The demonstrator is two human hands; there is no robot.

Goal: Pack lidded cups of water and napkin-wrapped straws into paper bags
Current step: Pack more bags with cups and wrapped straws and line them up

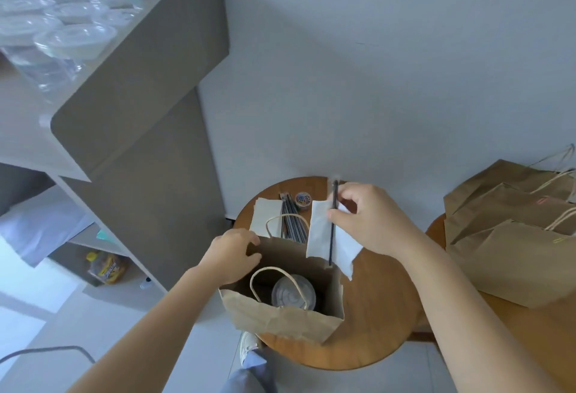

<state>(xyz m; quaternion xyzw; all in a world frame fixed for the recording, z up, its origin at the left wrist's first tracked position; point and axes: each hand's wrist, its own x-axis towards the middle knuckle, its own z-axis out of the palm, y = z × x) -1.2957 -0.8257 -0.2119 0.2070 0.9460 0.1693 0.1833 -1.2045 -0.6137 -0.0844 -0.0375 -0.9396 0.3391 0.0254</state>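
Note:
An open brown paper bag (280, 319) stands on a round wooden table (374, 314). Inside it a lidded clear cup (293, 294) stands upright. My left hand (232, 257) grips the bag's far left rim. My right hand (371, 218) pinches a black straw (332, 236) together with a white napkin (321, 236) just above the bag's far right corner. The napkin hangs loosely folded around the straw.
More black straws (291, 224), a napkin stack (268, 221) and a small tub of rubber bands (302, 198) lie at the table's back. Folded paper bags (511, 236) are piled on the right. Several lidded cups (73, 38) stand on the grey shelf at the upper left.

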